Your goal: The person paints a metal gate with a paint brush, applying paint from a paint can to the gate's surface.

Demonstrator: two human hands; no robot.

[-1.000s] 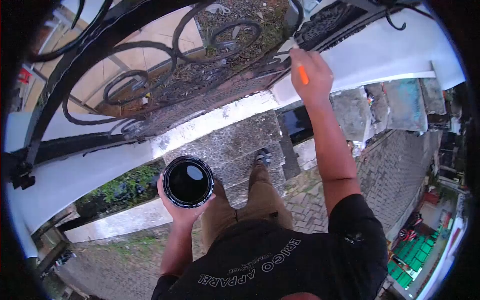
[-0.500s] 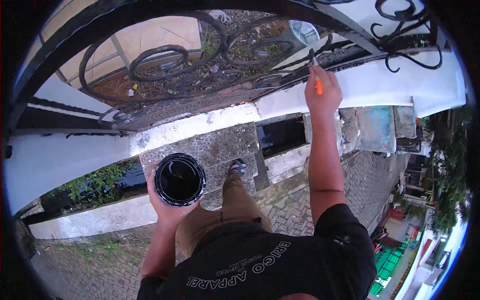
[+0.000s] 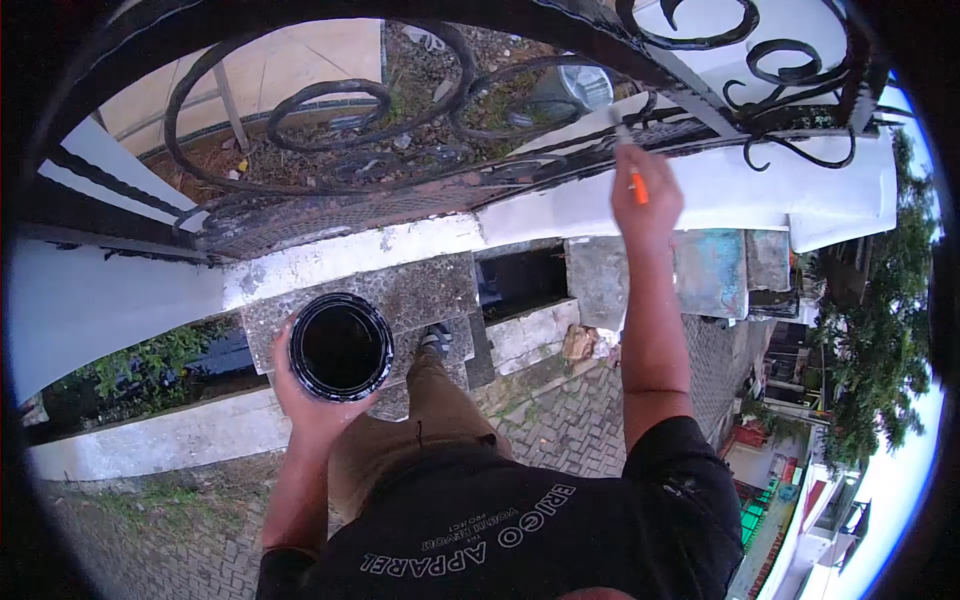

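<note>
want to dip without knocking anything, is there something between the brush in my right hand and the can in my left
Nothing visible blocks the gap between the brush in your right hand and the open can in your left hand. The ironwork is near the brush, but its clearance can't be judged.

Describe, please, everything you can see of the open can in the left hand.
The can is round and open, with its mouth facing the camera, and looks roughly upright. Its rim is smeared black, with pale glints between the smears. Inside is something very dark, probably black paint; its level is hard to judge. The wall's material and any label are hidden. The left hand cups it from the side and below, in front of the body, over the stone steps.
</note>
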